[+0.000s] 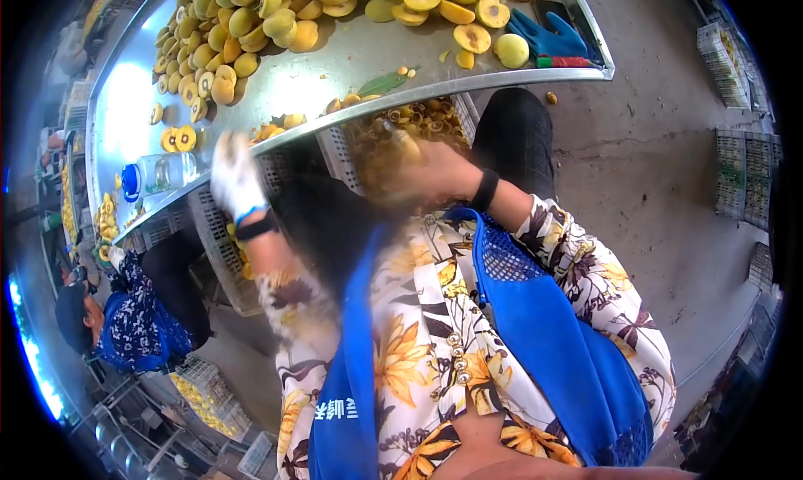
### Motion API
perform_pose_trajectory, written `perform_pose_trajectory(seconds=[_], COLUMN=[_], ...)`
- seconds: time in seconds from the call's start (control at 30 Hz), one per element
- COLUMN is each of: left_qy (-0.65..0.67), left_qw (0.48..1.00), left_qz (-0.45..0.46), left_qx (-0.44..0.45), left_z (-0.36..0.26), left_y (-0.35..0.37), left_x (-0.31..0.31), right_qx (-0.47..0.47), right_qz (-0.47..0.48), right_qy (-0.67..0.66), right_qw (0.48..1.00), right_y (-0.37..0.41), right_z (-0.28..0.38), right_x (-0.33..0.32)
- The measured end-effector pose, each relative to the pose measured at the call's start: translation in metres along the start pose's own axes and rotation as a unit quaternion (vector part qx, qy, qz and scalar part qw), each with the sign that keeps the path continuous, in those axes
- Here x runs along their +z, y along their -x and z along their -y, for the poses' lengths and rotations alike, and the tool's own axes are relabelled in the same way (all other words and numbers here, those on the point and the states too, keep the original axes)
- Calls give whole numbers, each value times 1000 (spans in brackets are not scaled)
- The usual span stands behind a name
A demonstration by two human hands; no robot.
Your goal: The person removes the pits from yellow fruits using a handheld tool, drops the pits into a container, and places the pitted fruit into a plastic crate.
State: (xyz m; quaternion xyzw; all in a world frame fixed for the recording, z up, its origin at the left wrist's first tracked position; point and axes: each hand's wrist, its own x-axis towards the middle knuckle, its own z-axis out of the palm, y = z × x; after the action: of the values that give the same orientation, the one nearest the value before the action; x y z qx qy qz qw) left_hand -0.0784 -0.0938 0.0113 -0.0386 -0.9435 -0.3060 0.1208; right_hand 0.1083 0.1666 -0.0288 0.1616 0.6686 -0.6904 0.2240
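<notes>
My left hand point(234, 175), in a white glove with a dark wristband, is over the metal table's front edge, blurred by motion; its fingers are too smeared to read. Bare and also blurred, my right hand point(427, 166) is above a white crate point(336, 155) of cut fruit pieces point(422, 116) below the table edge. Something yellowish shows at its fingers, too smeared to identify. Yellow fruits point(242, 20), whole and halved, are heaped on the metal table point(326, 66). Two halves point(178, 139) lie cut side up near my left hand.
A clear bottle with a blue cap point(131, 182) lies at the table's left. Blue gloves point(552, 38) and a red-handled tool point(565, 62) are at its right corner. Another crate point(219, 250) stands below my left arm. A co-worker point(138, 321) sits at left; stacked crates point(744, 175) are far right.
</notes>
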Motion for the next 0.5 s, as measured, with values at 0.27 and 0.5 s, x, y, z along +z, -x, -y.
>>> perform_pose_trajectory(seconds=[0.27,0.5], left_qy=[-152,20], left_qw=[824,893], left_qz=[406,366], left_qx=[364,262], left_z=[-259,-255], left_y=[32,36], left_x=[194,203], right_qx=[-85,-80], right_qz=[-189,-345], right_qy=[-68,-127], right_qw=[976,927], right_y=[59,88], right_z=[12,18], right_x=[-36,-63])
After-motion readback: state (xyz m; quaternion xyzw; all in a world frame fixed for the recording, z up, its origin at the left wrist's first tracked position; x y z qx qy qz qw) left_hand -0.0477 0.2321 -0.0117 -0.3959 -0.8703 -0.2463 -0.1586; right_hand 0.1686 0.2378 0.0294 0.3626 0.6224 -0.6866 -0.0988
